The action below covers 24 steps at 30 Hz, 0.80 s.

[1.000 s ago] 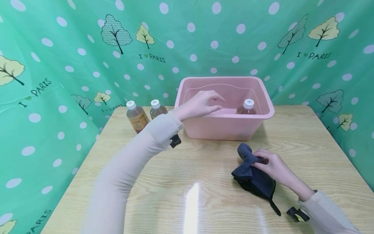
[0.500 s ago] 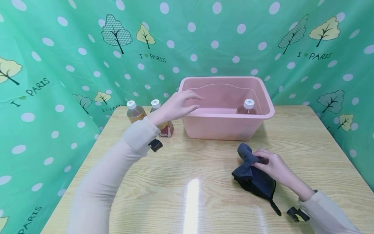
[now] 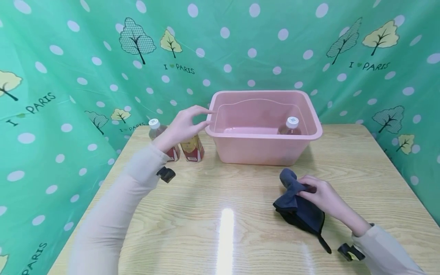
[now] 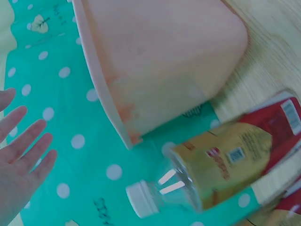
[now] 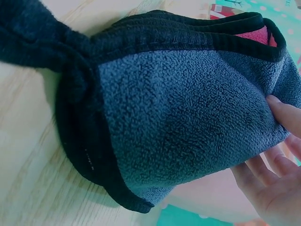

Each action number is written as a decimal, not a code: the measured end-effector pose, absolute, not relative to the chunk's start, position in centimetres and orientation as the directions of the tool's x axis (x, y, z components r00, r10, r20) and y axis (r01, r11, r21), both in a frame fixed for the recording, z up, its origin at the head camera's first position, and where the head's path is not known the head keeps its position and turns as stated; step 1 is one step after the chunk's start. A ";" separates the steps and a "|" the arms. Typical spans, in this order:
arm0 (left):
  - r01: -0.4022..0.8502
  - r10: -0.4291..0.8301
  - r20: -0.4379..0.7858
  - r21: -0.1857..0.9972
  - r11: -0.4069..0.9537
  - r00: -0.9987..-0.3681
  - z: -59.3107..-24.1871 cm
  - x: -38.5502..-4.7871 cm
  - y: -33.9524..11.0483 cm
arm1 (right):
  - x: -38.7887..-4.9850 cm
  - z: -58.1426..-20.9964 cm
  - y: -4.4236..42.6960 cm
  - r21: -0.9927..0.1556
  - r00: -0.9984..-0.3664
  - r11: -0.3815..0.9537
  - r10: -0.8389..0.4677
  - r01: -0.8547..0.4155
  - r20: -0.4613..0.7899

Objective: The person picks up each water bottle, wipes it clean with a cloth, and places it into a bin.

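Note:
My left hand (image 3: 187,122), its fingers spread and holding nothing, hovers over two juice bottles by the left rim of a pink plastic bin (image 3: 256,151). The nearer-to-bin bottle (image 3: 192,149) stands with its top hidden behind the hand; beside it the other bottle (image 3: 154,123) shows its white cap. In the left wrist view, the left hand (image 4: 23,157) is apart from the capped bottle (image 4: 225,165). My right hand (image 3: 319,193) pinches a dark grey, black-edged cloth (image 3: 307,212) bunched on the table. Thumb and fingers (image 5: 277,110) press into its folds in the right wrist view.
Inside the bin at its right end stands a third bottle (image 3: 292,123) with a white cap. The wooden table (image 3: 192,229) carries a bright light reflection. A green dotted curtain (image 3: 240,46) hangs behind and along both sides.
My left hand has moved left, from over the bin to over the two bottles, with its fingers still loose. The right hand and the cloth have stayed in place.

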<state>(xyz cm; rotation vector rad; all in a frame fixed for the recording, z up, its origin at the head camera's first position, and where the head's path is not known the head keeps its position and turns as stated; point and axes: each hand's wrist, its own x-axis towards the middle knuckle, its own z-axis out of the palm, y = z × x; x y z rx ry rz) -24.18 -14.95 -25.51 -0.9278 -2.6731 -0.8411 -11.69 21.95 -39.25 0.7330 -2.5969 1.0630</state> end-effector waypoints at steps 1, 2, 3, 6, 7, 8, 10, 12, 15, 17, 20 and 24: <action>0.605 0.496 0.346 0.461 0.649 -0.796 -25.6 -24.2 -15.3 | -11.7 -39.2 22.0 -0.589 -0.846 0.608 -0.358 -0.532 0.395; 0.595 0.485 0.345 0.470 0.652 -0.804 -25.7 -24.1 -15.6 | -11.7 -39.2 22.0 -0.591 -0.847 0.607 -0.358 -0.531 0.393; 0.579 0.469 0.340 0.483 0.656 -0.815 -25.8 -24.1 -15.9 | -11.7 -39.2 22.0 -0.592 -0.847 0.607 -0.358 -0.530 0.392; 0.531 0.423 0.321 0.533 0.659 -0.847 -26.3 -24.1 -16.8 | -11.7 -39.3 22.0 -0.593 -0.848 0.606 -0.359 -0.530 0.391; 0.516 0.408 0.316 0.548 0.659 -0.856 -26.5 -24.2 -17.0 | -11.7 -39.3 22.0 -0.593 -0.848 0.606 -0.359 -0.530 0.391; 0.507 0.396 0.317 0.560 0.655 -0.862 -26.7 -24.2 -17.3 | -11.7 -39.3 22.0 -0.593 -0.847 0.606 -0.359 -0.531 0.392; 0.492 0.374 0.320 0.585 0.645 -0.871 -27.1 -24.4 -17.8 | -11.7 -39.3 22.0 -0.590 -0.846 0.607 -0.359 -0.533 0.394; 0.478 0.357 0.319 0.601 0.640 -0.878 -27.6 -24.5 -18.2 | -11.7 -39.3 22.1 -0.589 -0.846 0.608 -0.360 -0.533 0.395; 0.458 0.333 0.314 0.617 0.640 -0.889 -28.3 -24.8 -18.8 | -11.7 -39.3 22.1 -0.589 -0.847 0.609 -0.361 -0.532 0.391; 0.436 0.315 0.301 0.625 0.648 -0.900 -28.8 -25.1 -19.2 | -11.6 -39.3 22.1 -0.590 -0.848 0.610 -0.362 -0.529 0.386; 0.398 0.282 0.281 0.627 0.670 -0.917 -29.4 -25.4 -19.7 | -11.6 -39.4 22.1 -0.592 -0.850 0.610 -0.364 -0.526 0.381; 0.362 0.249 0.264 0.627 0.690 -0.932 -30.1 -25.9 -20.2 | -11.6 -39.3 22.1 -0.591 -0.847 0.607 -0.367 -0.531 0.384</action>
